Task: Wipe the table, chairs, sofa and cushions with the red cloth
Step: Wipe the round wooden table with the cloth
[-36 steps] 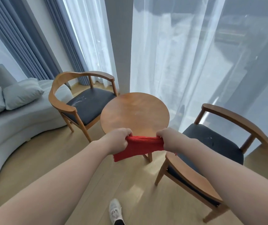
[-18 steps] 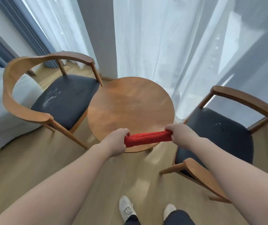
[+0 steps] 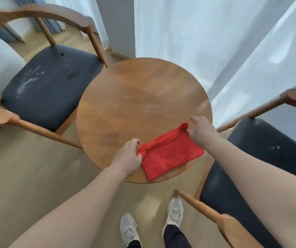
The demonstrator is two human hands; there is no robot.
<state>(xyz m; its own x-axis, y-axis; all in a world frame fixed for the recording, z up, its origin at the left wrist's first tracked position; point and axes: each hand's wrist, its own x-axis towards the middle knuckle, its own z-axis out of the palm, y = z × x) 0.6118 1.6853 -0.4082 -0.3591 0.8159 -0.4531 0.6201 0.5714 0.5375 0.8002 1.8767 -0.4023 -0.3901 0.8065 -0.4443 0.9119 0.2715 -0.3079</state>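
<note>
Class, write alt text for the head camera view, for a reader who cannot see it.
Seen from above, a person's left hand and right hand hold a red cloth flat on the near edge of a round wooden table, one at each end. Dark-seated chairs stand on either side, with white curtains behind.

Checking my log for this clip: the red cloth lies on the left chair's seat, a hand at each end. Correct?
Wrong surface. In the head view the red cloth lies on the round table, near its front edge, with the left hand and right hand at its ends.
</note>
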